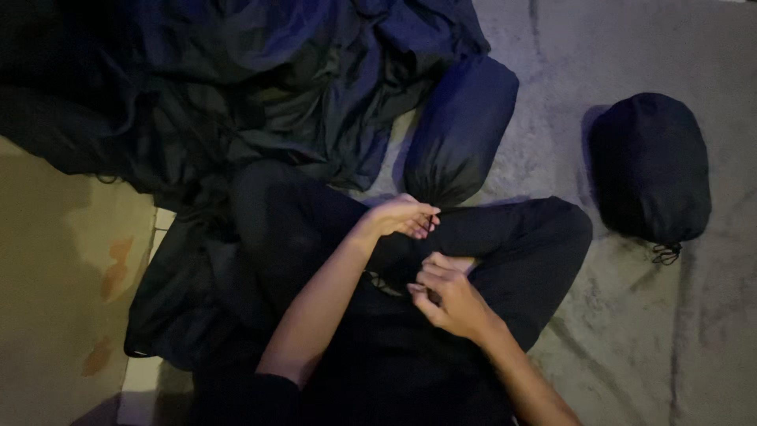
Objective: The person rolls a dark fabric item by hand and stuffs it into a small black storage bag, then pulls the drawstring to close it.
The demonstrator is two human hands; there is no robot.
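Note:
A dark blue stuffed sack (461, 130) lies on the grey carpet just beyond my crossed legs, its gathered neck pointing toward me. My left hand (404, 215) is closed around that neck. Slightly nearer my body, my right hand (445, 293) has its fingers pinched on a thin dark drawstring (380, 282) that runs from the neck over my lap. In the dim light the cord is hard to follow.
A second filled dark sack (650, 170) with a looped cord lies on the carpet (631, 339) to the right. A large heap of loose dark fabric (236, 87) covers the upper left and spills beside my left leg. A tan mat (55, 276) lies at the left.

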